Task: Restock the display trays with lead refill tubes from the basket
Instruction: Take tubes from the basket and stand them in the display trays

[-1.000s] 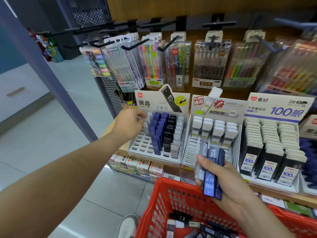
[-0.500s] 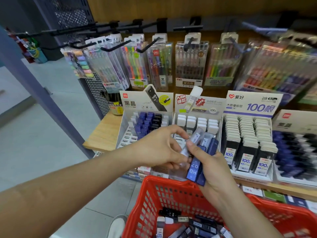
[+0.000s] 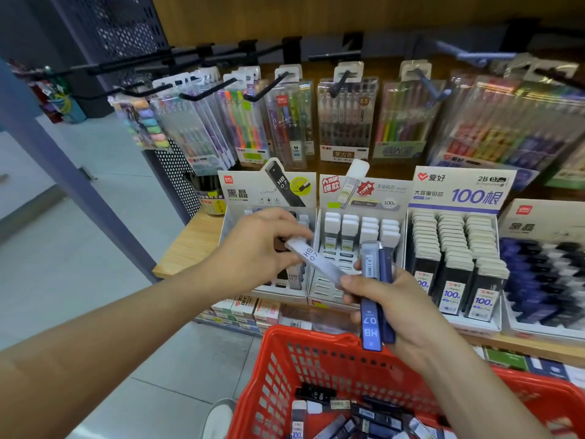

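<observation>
Centre of frame: left hand [image 3: 262,245] pinches clear tube [image 3: 316,261] by its end; right hand [image 3: 402,308] grips blue tubes [image 3: 370,331]. Probably light, stiff, slick; best pinched across the flat sides.

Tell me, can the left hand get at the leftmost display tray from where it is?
Probably yes. The left hand hovers just before the leftmost tray, nothing between them. It pinches a clear HB tube whose other end touches the right hand, which grips blue tubes.

The left hand [image 3: 256,248] hides much of the leftmost display tray [image 3: 285,293]. The bottom edge cuts the red basket [image 3: 310,331]; rightmost pen packs [image 3: 512,122] are blurred.
</observation>
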{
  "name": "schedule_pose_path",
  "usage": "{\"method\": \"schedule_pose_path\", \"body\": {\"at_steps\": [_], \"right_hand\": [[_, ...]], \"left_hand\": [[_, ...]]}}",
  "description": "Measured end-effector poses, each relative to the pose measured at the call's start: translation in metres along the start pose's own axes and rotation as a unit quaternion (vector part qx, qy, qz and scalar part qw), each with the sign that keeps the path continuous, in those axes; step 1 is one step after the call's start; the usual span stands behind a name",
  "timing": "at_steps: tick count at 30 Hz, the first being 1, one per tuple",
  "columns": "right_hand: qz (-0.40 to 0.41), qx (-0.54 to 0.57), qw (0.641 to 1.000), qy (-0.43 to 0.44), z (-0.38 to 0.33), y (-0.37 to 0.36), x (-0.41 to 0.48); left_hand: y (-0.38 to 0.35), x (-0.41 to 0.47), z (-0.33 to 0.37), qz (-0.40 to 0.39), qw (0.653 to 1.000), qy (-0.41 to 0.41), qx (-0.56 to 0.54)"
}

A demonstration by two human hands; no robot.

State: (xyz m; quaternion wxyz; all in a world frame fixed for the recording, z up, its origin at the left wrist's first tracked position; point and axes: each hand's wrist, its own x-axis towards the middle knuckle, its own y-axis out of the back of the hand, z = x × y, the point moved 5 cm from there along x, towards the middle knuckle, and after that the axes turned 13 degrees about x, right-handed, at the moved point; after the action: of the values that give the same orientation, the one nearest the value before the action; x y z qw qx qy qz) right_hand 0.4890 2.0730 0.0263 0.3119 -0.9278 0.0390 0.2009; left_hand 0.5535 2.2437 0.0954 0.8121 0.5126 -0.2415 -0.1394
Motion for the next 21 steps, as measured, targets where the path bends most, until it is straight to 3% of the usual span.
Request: {"method": "schedule_pose_path", "body": {"at_steps": [2,4,5,7,10,15,17,21], "right_hand": [[0.016,-0.024,0.999,0.028,0.0,0.0,0.001],[0.023,-0.051,0.997,0.053,-0.001,0.001,0.002],[0.022,-0.061,0.996,0.063,-0.001,0.0,0.003],[0.018,-0.073,0.994,0.073,0.002,-0.003,0.003],[0.023,-0.072,0.995,0.059,0.007,-0.006,0.004],[0.065,0.074,0.994,-0.046,0.02,0.003,0.007],[0.073,0.126,0.986,-0.08,0.025,0.006,0.009],[0.07,0.189,0.973,-0.113,0.034,0.012,0.013]], "left_hand": [[-0.001,0.001,-0.004,-0.078,0.978,0.128,-0.144],[-0.002,-0.001,-0.009,-0.126,0.92,0.226,-0.295],[-0.001,-0.002,-0.01,-0.131,0.899,0.248,-0.337],[0.001,-0.003,-0.013,-0.121,0.895,0.253,-0.345],[0.017,0.0,-0.026,-0.063,0.912,0.255,-0.314],[0.084,0.008,-0.079,0.161,0.944,0.258,-0.129],[0.088,0.003,-0.096,0.174,0.95,0.26,-0.015],[0.061,-0.007,-0.118,0.098,0.957,0.254,0.099]]}}
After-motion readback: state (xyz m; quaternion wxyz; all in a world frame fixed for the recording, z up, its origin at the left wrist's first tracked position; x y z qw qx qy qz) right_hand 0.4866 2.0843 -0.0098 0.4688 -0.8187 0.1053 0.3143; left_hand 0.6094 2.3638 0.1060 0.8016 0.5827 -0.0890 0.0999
